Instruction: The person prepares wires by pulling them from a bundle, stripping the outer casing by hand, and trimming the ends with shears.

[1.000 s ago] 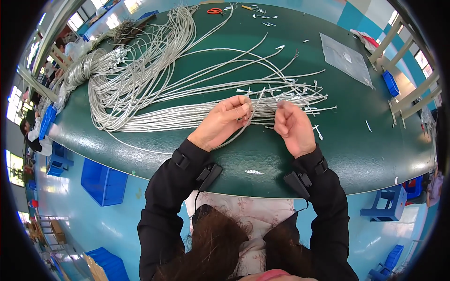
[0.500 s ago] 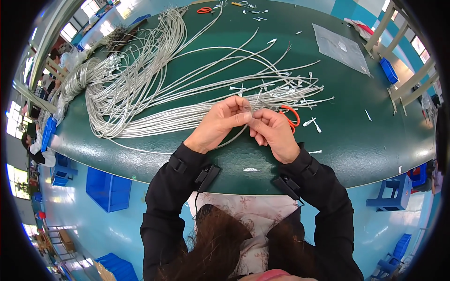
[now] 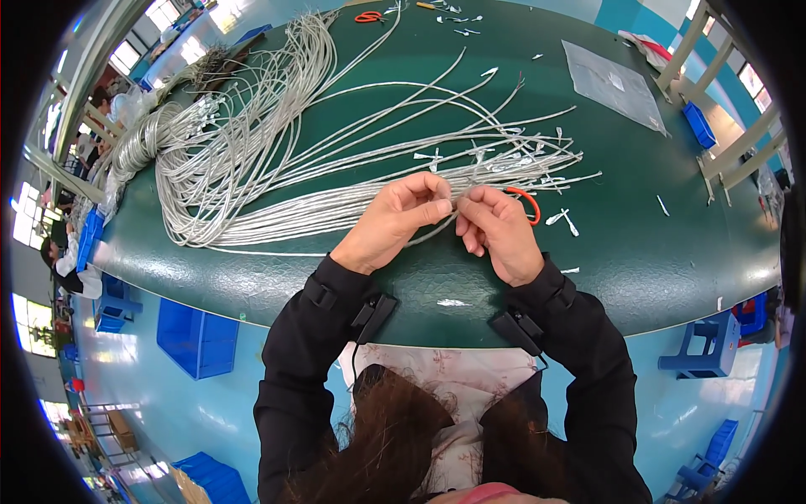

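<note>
A large bundle of silvery braided cables [image 3: 294,220] lies across the green table, its cut ends fanned out toward the right. Over these ends, my left hand [image 3: 405,217] pinches one cable between thumb and forefinger. Close beside it, my right hand [image 3: 501,227] has thumb and fingertips pressed together at the tip of the same cable; what exactly sits in that pinch is too small to make out. Orange-handled scissors [image 3: 529,204] rest among the cable ends behind my right hand, their blades mostly hidden.
White scraps [image 3: 564,220] litter the table around the cable ends. A clear plastic bag [image 3: 613,84] lies at the far right. Another orange-handled tool [image 3: 368,17] is at the far edge. Blue bins [image 3: 197,336] and a blue stool [image 3: 703,344] stand on the floor.
My right hand has shifted slightly right, opening a small gap between the two hands' fingertips. My left hand has barely moved, and the loose cable near it has shifted a little.
</note>
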Tool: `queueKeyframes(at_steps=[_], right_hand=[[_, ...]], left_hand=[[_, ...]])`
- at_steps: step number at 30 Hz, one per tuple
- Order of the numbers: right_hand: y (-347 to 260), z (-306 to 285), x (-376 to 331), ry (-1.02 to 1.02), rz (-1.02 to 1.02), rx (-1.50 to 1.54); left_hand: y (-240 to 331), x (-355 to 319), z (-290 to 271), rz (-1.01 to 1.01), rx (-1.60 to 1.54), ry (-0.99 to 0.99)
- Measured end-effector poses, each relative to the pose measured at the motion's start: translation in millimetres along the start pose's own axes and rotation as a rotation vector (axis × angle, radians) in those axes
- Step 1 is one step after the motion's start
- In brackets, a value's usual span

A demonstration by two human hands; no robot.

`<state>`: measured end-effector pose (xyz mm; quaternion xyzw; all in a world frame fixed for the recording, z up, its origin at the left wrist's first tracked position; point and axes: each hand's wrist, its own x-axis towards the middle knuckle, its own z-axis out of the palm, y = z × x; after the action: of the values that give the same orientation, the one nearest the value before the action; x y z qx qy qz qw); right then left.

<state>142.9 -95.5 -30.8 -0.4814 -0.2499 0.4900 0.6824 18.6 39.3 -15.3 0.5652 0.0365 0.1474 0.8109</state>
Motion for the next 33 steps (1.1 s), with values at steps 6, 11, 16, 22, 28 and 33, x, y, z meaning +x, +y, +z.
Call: queueKeyframes(at_steps=[6, 11, 16, 22, 28, 33], right_hand=[[-0.8, 7.4, -3.4, -0.006, -0.121, -0.212], [-0.1, 11.4, -7.4, -0.004, -0.196, -0.452], [0.1, 11.0, -7.8, -0.002, -0.246, -0.63], [5.6, 7.9, -5.9, -0.01, -0.387, -0.729], [-2.2, 10.0, -8.6, -0.081, -0.131, -0.545], [-0.2, 9.9, -8.3, -0.074, -0.119, -0.546]], left_hand=[[4.0, 0.1, -8.9, 0.03, -0.143, 0.117], [7.9, -1.6, -4.5, -0.079, 0.085, 0.137], [11.6, -0.9, -5.5, -0.114, 0.23, 0.064], [4.0, 0.0, -10.3, -0.054, 0.303, 0.081], [6.3, -0.9, -9.3, -0.03, 0.344, 0.089], [9.4, -1.7, -3.0, -0.067, 0.284, 0.177]])
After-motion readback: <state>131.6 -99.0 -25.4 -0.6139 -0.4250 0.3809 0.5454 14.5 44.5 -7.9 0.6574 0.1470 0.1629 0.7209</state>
